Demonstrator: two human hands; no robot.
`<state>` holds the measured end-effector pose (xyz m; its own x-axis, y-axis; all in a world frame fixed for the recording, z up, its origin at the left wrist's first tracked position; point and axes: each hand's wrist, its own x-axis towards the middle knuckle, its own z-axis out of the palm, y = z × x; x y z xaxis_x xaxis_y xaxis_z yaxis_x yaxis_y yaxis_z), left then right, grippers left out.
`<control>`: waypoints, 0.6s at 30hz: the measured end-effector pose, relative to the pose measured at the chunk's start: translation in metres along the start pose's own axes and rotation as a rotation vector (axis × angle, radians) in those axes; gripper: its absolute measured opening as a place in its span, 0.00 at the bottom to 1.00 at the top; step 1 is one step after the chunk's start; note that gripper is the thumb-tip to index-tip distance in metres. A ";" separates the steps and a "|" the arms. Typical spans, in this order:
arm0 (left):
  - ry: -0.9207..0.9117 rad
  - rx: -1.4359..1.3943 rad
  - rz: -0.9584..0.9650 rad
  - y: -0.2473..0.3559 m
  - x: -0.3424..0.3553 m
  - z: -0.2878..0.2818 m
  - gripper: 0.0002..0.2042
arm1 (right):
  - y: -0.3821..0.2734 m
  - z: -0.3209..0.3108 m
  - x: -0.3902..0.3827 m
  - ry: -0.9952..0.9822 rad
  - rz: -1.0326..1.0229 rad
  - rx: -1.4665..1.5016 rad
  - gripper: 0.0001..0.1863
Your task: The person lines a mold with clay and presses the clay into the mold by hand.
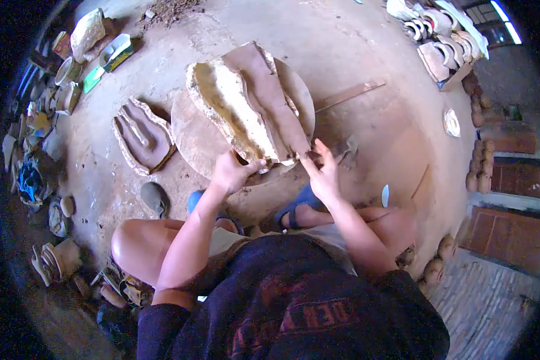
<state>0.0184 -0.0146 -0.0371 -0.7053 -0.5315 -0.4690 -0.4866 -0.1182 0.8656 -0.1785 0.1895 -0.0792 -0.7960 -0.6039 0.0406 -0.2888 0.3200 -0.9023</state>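
Observation:
A long plaster mould (220,90) with a hollow channel rests on a round board (189,129) in front of me. Over its right side lies a brown clay slab (270,90) with ragged edges. My left hand (229,173) grips the near left end of the mould, thumb along its rim. At the slab's near right corner, my right hand (323,174) holds the clay between thumb and fingers, with some other fingers raised. A second, smaller mould (143,135), lined with brown clay, sits on the floor to the left of the board.
A wooden strip (351,96) lies right of the board. A dark rounded stone-like lump (155,198) is near my left knee. Curved moulded pieces (447,51) are stacked at the far right. Tubs and clutter (69,96) line the left side; a pale blade-shaped piece (385,195) lies right.

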 end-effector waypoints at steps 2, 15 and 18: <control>0.044 0.025 0.089 0.000 -0.003 0.002 0.20 | -0.005 0.007 0.007 -0.037 0.002 -0.085 0.25; 0.075 0.029 0.069 -0.004 -0.007 0.005 0.24 | -0.052 0.019 0.038 -0.171 0.444 0.136 0.31; 0.086 0.011 0.109 0.001 -0.005 0.017 0.25 | -0.035 0.015 0.040 -0.153 0.428 0.141 0.32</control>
<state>0.0124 0.0020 -0.0373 -0.7078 -0.6106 -0.3553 -0.4155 -0.0469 0.9084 -0.1920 0.1436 -0.0528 -0.7375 -0.5429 -0.4018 0.1316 0.4680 -0.8739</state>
